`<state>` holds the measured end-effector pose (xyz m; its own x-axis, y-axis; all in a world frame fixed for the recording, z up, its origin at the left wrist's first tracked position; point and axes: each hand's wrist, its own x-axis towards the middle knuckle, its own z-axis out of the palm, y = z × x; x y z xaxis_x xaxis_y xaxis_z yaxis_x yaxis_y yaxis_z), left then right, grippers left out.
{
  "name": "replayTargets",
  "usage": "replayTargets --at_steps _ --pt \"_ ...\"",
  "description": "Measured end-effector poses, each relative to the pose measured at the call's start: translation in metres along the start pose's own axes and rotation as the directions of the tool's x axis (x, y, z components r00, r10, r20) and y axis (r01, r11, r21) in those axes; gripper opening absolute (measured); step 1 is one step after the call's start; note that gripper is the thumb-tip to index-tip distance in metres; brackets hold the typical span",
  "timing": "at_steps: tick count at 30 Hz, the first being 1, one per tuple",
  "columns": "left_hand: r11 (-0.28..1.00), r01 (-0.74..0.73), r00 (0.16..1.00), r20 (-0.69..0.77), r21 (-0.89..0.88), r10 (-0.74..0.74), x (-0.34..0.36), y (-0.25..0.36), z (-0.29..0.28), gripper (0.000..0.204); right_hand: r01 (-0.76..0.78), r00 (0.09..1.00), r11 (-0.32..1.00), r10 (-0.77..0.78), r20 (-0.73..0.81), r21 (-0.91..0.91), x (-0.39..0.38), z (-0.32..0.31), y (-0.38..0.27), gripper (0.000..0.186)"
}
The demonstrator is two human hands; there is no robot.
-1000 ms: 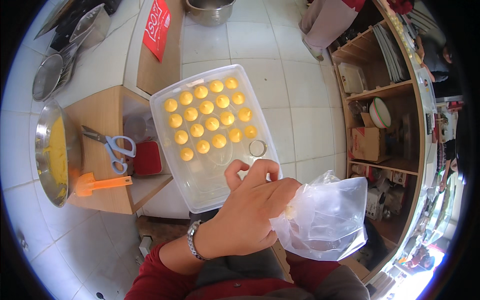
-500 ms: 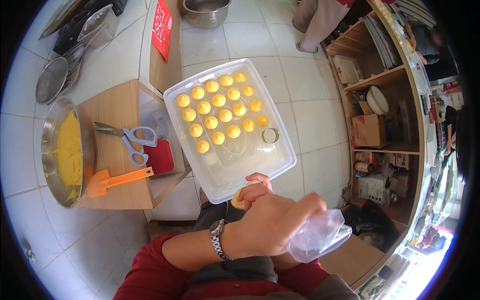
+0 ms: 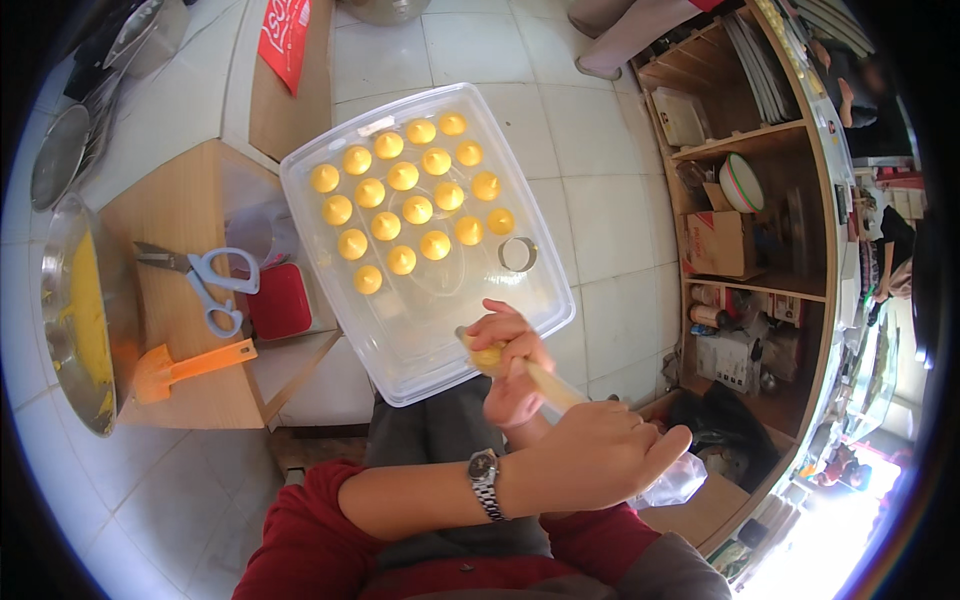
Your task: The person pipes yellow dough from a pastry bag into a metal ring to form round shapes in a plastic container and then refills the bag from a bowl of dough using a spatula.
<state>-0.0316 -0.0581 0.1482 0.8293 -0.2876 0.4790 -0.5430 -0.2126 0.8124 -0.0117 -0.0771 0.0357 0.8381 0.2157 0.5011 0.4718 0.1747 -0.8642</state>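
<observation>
My left hand [image 3: 585, 455], watch on its wrist, grips the upper part of a clear piping bag [image 3: 670, 485], crumpled plastic showing beyond it. My right hand [image 3: 510, 360] is wrapped round the bag's narrow lower end, which holds yellow paste, with the tip [image 3: 463, 337] over the near right of a lidded-style translucent plastic tray [image 3: 400, 330]. Several rows of yellow peaked mounds [image 3: 417, 208] sit in the tray, with a metal ring [image 3: 517, 253] at their right.
Left: a steel bowl of yellow batter [image 3: 88, 330], orange spatula [image 3: 195, 368], scissors [image 3: 210, 290], red container [image 3: 277, 298] and strainer [image 3: 60, 160]. Right: wooden shelving [image 3: 750, 140] with a cardboard box [image 3: 718, 243]. A person's legs [image 3: 640, 35] stand behind; another person [image 3: 845, 95] is beyond the shelving.
The bag is now stretched between both hands. My left hand has moved right and my right hand has come into view at the tip end. The tray appears higher in view.
</observation>
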Motion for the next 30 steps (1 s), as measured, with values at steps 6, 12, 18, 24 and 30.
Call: replayTargets --at_steps 6,12,18,24,30 --pt "0.993 -0.027 0.987 -0.153 0.117 0.045 0.003 -0.035 0.004 0.031 -0.259 0.828 0.943 0.328 -0.454 0.209 0.057 -0.052 0.028 0.041" --pt "0.751 0.652 0.685 -0.505 0.106 -0.524 -0.073 -0.103 -0.003 0.023 -0.362 0.844 0.93 0.353 -0.404 0.057 0.072 -0.053 0.064 0.048" --pt "0.704 0.705 0.652 -0.466 0.083 -0.598 -0.098 -0.108 0.007 0.016 -0.353 0.865 0.935 0.32 -0.387 -0.016 0.071 -0.05 0.08 0.048" --pt "0.728 0.675 0.701 -0.413 0.121 -0.581 -0.107 -0.103 0.021 0.017 -0.354 0.885 0.935 0.329 -0.33 -0.016 0.069 -0.049 0.085 0.052" --pt "0.752 0.629 0.751 -0.406 0.197 -0.521 -0.112 -0.106 0.026 0.019 -0.331 0.897 0.943 0.305 -0.321 -0.028 0.068 -0.048 0.088 0.051"
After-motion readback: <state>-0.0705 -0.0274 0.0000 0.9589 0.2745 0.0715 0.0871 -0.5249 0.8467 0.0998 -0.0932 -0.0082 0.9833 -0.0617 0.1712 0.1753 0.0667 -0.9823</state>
